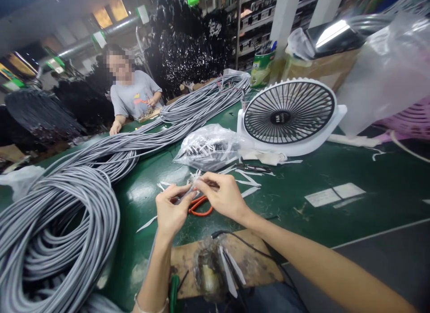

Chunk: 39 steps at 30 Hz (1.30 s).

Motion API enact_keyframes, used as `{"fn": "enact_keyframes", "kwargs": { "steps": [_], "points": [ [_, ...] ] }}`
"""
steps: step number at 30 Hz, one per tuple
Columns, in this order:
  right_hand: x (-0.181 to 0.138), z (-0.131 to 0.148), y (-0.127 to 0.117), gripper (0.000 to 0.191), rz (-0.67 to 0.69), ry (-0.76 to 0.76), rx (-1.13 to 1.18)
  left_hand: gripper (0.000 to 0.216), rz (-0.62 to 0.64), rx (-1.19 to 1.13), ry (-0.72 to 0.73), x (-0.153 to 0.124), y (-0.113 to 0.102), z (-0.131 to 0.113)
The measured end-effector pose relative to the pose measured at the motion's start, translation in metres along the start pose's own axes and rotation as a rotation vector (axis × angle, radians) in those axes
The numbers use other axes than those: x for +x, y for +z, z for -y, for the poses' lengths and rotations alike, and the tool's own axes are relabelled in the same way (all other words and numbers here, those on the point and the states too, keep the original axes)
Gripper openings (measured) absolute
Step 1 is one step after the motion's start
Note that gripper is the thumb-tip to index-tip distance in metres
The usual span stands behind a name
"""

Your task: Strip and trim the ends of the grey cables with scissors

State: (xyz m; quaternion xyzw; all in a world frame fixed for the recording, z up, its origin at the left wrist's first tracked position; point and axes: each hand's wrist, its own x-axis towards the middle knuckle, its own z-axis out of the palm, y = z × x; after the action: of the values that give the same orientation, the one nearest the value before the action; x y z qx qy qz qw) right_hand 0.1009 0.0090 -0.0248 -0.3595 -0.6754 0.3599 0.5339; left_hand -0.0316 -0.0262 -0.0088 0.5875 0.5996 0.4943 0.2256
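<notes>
Both hands meet above the green table (302, 214), left hand (171, 210) and right hand (223, 196) pinching one grey cable end (192, 187) (fingers curled).

A big coil of cables (57, 232) is seen on the table (336, 214) at the left, a fan (289, 112) at the right, a plastic bag (210, 147) between, and scissors (200, 205) under the hands

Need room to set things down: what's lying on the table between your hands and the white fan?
In the head view, between the hands and the white fan lie scattered white strips, a dark hand tool and a clear plastic bag of small parts.
</notes>
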Motion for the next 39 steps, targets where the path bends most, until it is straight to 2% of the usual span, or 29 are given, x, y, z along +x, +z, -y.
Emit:
{"fn": "enact_keyframes", "kwargs": {
  "steps": [1, 3, 7, 8, 9, 10, 12, 14, 16, 20, 24, 29, 33, 37, 39],
  "points": [
    [0.0, 0.002, 0.0, 0.018, -0.022, 0.033, 0.035, 0.014, 0.007, 0.001, -0.008, 0.0, 0.0, 0.0],
    [-0.003, 0.007, -0.002, 0.017, -0.063, -0.03, 0.039, 0.014, 0.005, 0.005, -0.016, 0.0, 0.001, 0.001],
    [-0.014, 0.02, -0.005, 0.016, -0.018, -0.458, 0.034, 0.01, -0.092, 0.069, -0.118, 0.008, 0.002, 0.009],
    [-0.016, 0.022, -0.006, 0.016, -0.021, -0.515, 0.048, 0.01, -0.102, 0.063, -0.169, 0.01, 0.002, 0.011],
    [-0.016, 0.022, -0.007, 0.016, -0.043, -0.509, 0.051, 0.012, -0.103, 0.036, -0.218, 0.012, 0.002, 0.012],
    [-0.015, 0.021, -0.007, 0.016, -0.076, -0.442, 0.038, 0.015, -0.099, -0.01, -0.255, 0.013, 0.002, 0.012],
    [-0.009, 0.015, -0.006, 0.016, -0.131, -0.198, -0.018, 0.024, -0.079, -0.124, -0.276, 0.012, 0.004, 0.009],
    [-0.002, 0.007, -0.004, 0.018, -0.118, 0.013, -0.038, 0.032, -0.049, -0.232, -0.268, 0.01, 0.005, 0.005],
    [0.003, 0.001, -0.001, 0.022, -0.081, 0.098, -0.007, 0.036, 0.002, -0.332, -0.277, 0.007, 0.007, 0.001],
    [0.003, -0.001, 0.004, 0.022, -0.061, 0.142, 0.098, 0.037, 0.074, -0.464, -0.323, 0.006, 0.008, -0.001],
    [0.0, 0.002, 0.007, 0.019, -0.047, 0.194, 0.225, 0.036, 0.049, -0.549, -0.383, 0.006, 0.007, 0.0],
    [0.0, 0.001, 0.008, 0.021, 0.035, 0.254, 0.421, 0.044, 0.055, -0.614, -0.472, 0.006, 0.005, -0.004],
    [-0.001, -0.001, 0.009, 0.025, 0.132, 0.239, 0.53, 0.045, 0.125, -0.645, -0.516, 0.006, 0.006, 0.0],
    [-0.001, 0.0, 0.009, 0.026, 0.348, 0.154, 0.488, 0.041, 0.236, -0.651, -0.533, 0.006, 0.008, 0.006],
    [0.0, 0.0, 0.007, 0.02, 0.32, 0.069, 0.348, 0.041, 0.221, -0.663, -0.53, 0.006, 0.007, 0.005]
  ]
}}
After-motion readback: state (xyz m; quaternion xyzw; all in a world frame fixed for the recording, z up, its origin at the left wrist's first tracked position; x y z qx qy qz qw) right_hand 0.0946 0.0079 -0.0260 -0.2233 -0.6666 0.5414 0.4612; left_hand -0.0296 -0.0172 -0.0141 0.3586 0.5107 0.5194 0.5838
